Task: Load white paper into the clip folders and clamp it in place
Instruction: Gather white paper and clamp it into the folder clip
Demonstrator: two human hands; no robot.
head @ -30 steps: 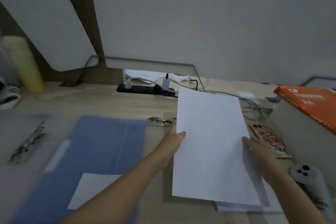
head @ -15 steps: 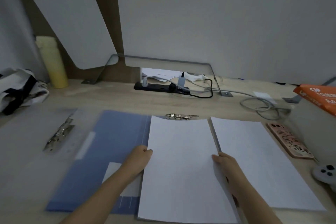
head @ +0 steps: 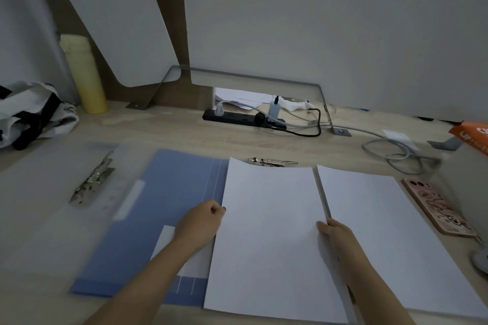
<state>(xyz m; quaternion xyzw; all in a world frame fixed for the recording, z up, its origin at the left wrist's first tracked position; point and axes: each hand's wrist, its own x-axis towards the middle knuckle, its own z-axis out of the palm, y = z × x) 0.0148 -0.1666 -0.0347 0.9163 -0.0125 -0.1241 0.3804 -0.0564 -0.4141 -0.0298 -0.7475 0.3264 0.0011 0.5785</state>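
A sheaf of white paper (head: pixel 269 235) lies over the right half of an open blue clip folder (head: pixel 158 219) on the desk. My left hand (head: pixel 203 221) pinches the paper's left edge and my right hand (head: pixel 335 232) grips its right edge. The folder's metal clip (head: pixel 272 161) shows just beyond the paper's top edge. A second stack of white paper (head: pixel 383 235) lies flat to the right. At the left lies a translucent grey clip folder (head: pixel 52 192), open, with its metal clip (head: pixel 93 179) showing.
A pink phone (head: pixel 435 206) lies right of the stack, an orange paper ream (head: pixel 472 134) beyond it. A black power strip (head: pixel 237 116) with cables sits at the back, a yellow bottle (head: pixel 84 74) and a black-and-white bag (head: pixel 31 113) at the far left.
Both hands carried the paper left from above the right stack and brought it down onto the blue folder's right half. The view also turned left.
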